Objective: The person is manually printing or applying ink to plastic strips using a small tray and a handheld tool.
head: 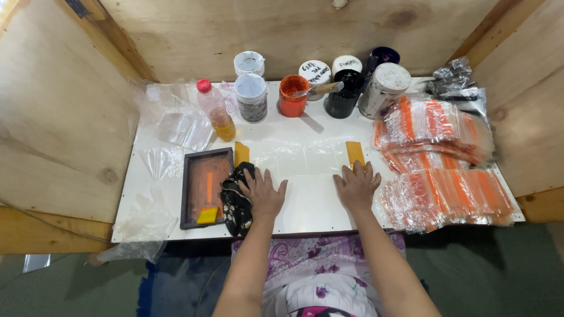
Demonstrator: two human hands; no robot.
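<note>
White table (176, 205) carried stacked orange-striped bags (440, 158) at right, paint jars (329, 88) along back. Clear plastic sheet (305, 176) lay centre, both hands flat on it, fingers spread, gripping nothing. Left hand (262, 191) touched dark cloth (237, 202) beside screen frame (204, 186); right hand (356, 185) below yellow tab (355, 154).

Two hands lie flat on the white desk (305, 149) — the left hand (262, 192) and the right hand (355, 186). Along the back stand seven paint tubs: two white-lidded (251, 97), one orange (293, 95), one black (344, 93), one tall grey-white (383, 89) and two behind with white lids (315, 71). One bottle (215, 109) with a red cap. One dark screen frame (205, 186). One black rag (237, 199). Two yellow tabs (355, 153) — and three heaps of orange-striped bags (437, 158), too many to count.
</note>
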